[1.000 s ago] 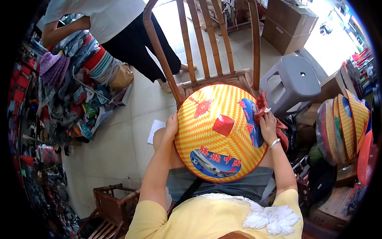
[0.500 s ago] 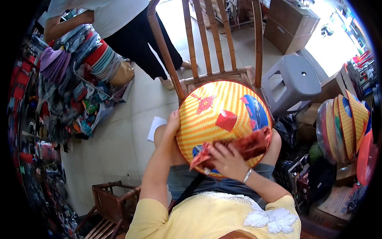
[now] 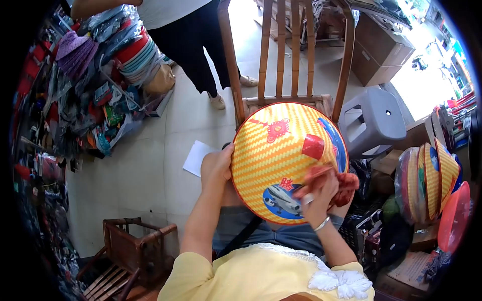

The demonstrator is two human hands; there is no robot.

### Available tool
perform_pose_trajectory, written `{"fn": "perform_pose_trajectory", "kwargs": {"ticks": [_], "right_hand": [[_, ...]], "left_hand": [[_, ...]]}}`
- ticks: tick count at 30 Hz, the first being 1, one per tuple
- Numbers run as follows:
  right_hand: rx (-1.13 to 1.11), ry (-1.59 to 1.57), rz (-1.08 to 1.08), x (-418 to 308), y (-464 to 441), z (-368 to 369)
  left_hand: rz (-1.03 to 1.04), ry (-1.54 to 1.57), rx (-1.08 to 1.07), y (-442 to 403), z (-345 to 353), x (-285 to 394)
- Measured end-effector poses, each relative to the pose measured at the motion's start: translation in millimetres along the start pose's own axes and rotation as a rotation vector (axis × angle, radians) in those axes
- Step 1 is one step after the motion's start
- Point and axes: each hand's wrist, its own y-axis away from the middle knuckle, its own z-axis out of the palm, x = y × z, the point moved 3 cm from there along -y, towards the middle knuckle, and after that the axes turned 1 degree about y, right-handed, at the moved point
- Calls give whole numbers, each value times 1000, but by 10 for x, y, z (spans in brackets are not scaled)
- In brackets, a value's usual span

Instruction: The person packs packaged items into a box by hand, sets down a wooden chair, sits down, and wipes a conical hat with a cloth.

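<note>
A yellow and orange woven conical hat rests on my lap, point upward. It bears a red knot print, a red patch near its peak and blue oval pictures. My left hand grips the hat's left rim, its fingers partly hidden beneath. Bunched in my right hand is a reddish cloth, pressed on the hat's lower right slope. Part of the cloth hangs past the rim.
A bamboo chair faces me, with a grey stool to its right. Stacked hats stand at right. A person stands near piled goods. White paper lies on the floor.
My right hand has moved right and gathered the cloth, which was spread across the hat's lower part. The lower plane picture is now uncovered. My left hand still holds the rim.
</note>
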Motion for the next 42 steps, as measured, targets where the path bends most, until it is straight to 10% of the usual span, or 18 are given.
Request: {"fn": "perform_pose_trajectory", "kwargs": {"ticks": [8, 10, 14, 16, 21, 26, 28, 29, 36, 40, 42], "right_hand": [[-496, -94, -618, -1117, -13, 496], [-562, -141, -641, -1174, -352, 629], [-537, 152, -573, -946, -1078, 1038], [-656, 262, -357, -690, -1529, 998], [-798, 333, -7, -449, -1944, 414], [-464, 326, -459, -551, -1249, 340], [-545, 168, -579, -873, -975, 226], [-589, 83, -630, -1008, -830, 201], [-442, -47, -505, -1176, -775, 491], [-749, 231, -469, -1042, -902, 729], [-771, 287, -413, -890, -1091, 817]], "left_hand": [[-175, 625, -559, 452, 245, -292], [-433, 902, -1149, 694, 255, -196], [-39, 1089, -946, 546, 246, -458], [-231, 810, -584, 761, 318, -433], [-277, 765, -519, 616, 240, -693], [-289, 727, -646, 496, 221, -772], [-69, 767, -1125, 462, 254, -729], [-231, 729, -737, 495, 243, -731], [-8, 261, -361, 988, 418, -269], [65, 296, -384, 962, 497, -322], [-187, 784, -777, 919, 507, -542]]}}
